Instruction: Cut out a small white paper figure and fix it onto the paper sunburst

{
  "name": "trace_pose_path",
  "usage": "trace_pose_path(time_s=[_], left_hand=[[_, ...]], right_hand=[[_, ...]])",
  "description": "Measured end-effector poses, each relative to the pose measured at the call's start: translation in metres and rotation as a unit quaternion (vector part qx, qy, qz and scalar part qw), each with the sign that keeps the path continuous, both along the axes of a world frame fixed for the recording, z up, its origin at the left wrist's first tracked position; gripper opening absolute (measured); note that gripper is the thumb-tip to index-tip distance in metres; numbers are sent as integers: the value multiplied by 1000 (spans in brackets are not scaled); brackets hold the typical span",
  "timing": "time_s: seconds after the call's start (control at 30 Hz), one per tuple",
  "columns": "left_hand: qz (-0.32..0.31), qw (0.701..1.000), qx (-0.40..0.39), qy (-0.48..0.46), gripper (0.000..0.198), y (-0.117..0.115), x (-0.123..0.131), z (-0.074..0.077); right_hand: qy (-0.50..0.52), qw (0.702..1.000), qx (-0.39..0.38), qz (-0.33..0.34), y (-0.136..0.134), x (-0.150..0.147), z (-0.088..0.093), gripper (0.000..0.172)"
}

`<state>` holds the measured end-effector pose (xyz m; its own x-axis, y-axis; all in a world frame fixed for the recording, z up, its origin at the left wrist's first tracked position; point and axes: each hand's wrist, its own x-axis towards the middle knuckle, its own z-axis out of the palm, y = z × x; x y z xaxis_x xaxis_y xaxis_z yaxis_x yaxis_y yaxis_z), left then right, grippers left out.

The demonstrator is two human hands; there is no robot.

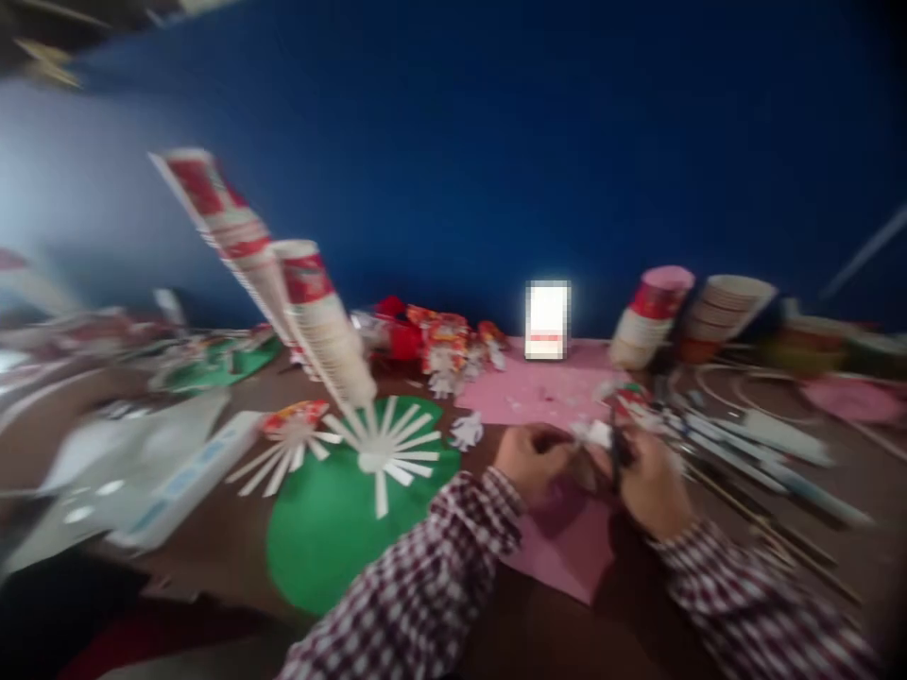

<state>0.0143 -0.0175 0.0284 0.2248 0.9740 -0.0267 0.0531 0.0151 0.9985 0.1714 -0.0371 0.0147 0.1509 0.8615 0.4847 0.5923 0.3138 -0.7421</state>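
My left hand [533, 465] is closed, thumb and fingers pinching the edge of a small white paper piece [593, 433]. Close on its right, my right hand [658, 482] is closed around a dark tool, apparently scissors [616, 442], held upright at the paper; blur hides the blades. Below both hands lies a pink sheet [573, 552] with a pointed lower corner. A white paper cutout [467, 431] rests left of my left hand. Further left, a cup cut into white strips [374, 461] fans out on a green round sheet [318, 557].
Tall stacks of paper cups [322, 316] lean at the left; shorter cup stacks [650, 316] stand at back right. A bright screen [548, 319] stands on another pink sheet [496, 392]. Pens and sticks [751, 463] lie right. Red packets [439, 335] sit before the blue wall [453, 142].
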Motion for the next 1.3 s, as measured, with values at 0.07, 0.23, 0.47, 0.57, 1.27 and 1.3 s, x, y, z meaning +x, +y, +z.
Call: trace_pose_path(time_s=[0.07,0.23,0.47,0.57,1.27,1.3], left_hand=[[-31,998,-28,-46,17,7,-1,-4],[-65,994,-47,-80,20,12,-4,-20],[-87,987,-50,-125,23,14,-5,-25],[-113,988,-43,-100,28,13,-5,-23],[-142,986,-22,-84,40,8,-2,-20],[-140,986,-20,-85,41,8,-2,-20]], right_hand=[[47,996,-45,54,3,-5,3,29],[166,977,-88,99,6,-13,5,28],[205,968,-95,111,5,-10,1,26],[195,970,-100,109,5,-10,1,27],[244,959,-105,99,4,-10,3,30],[241,960,-105,97,4,-10,3,29]])
